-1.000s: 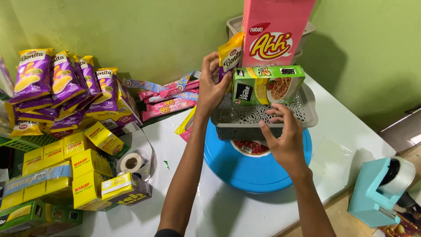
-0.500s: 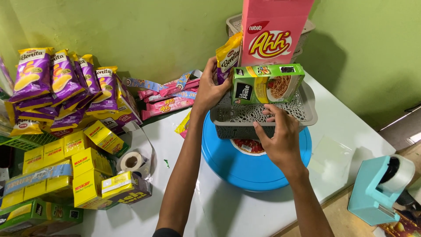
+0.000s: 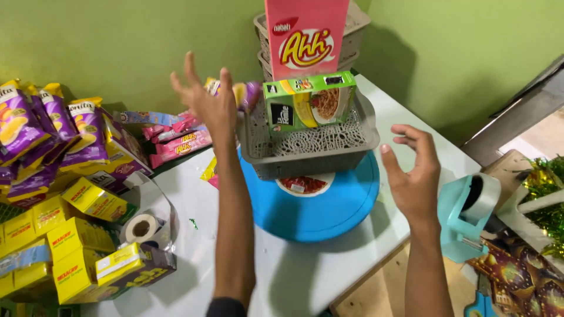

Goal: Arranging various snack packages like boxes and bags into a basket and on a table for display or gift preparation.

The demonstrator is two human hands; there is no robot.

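Pink box (image 3: 305,35): its top is cut off by the frame's upper edge at 12 o'clock.
Stacked grey baskets (image 3: 355,32): mostly hidden behind the pink box.
Purple packet (image 3: 249,94): half hidden behind the left hand (image 3: 205,103).
Yellow cartons (image 3: 35,246): cut by the edge at 8 o'clock.
Blue lid (image 3: 320,202): its 12 o'clock part lies under the grey basket (image 3: 308,147).

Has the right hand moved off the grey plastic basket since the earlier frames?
Yes. The right hand has pulled back rightward, off the grey plastic basket, and is now open.
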